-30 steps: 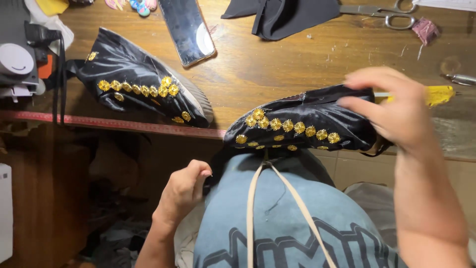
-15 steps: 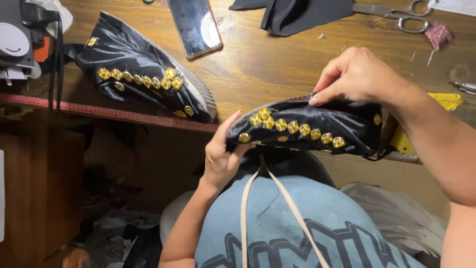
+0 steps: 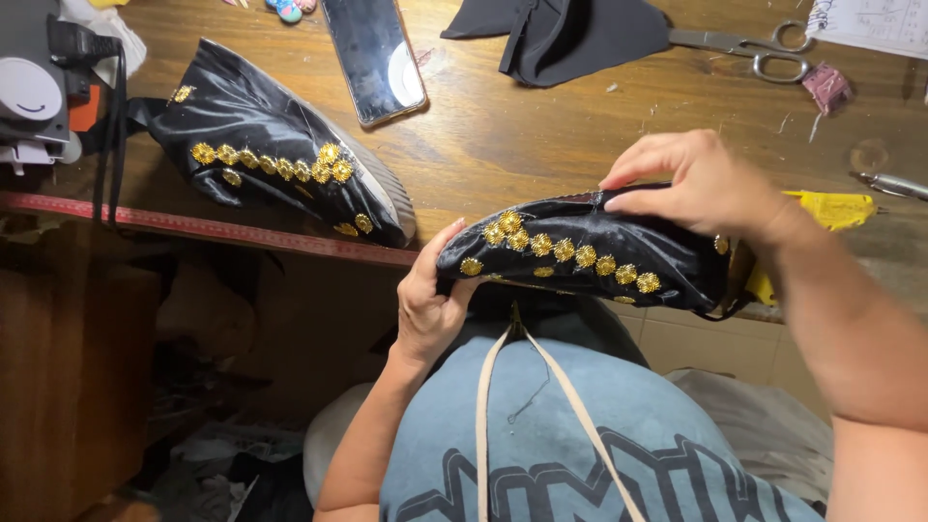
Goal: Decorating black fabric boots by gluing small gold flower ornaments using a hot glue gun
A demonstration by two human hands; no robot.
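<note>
The left hand (image 3: pixel 427 311) grips the toe of a black shoe (image 3: pixel 580 253); right-hand fingers (image 3: pixel 643 201) pinch its top edge. A matching beaded shoe (image 3: pixel 280 174) lies on the table (image 3: pixel 541 135).

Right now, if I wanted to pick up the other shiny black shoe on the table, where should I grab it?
Probably the black shoe is best taken around its middle, from above. It lies on its side on the wooden table, toe at the table's edge, so the upper side is free. Avoid pinching the gold studs.

black shoes: 2 (image 3: pixel 580 253) (image 3: pixel 280 164) | phone: 1 (image 3: pixel 375 58) | scissors: 1 (image 3: pixel 749 46)
</note>
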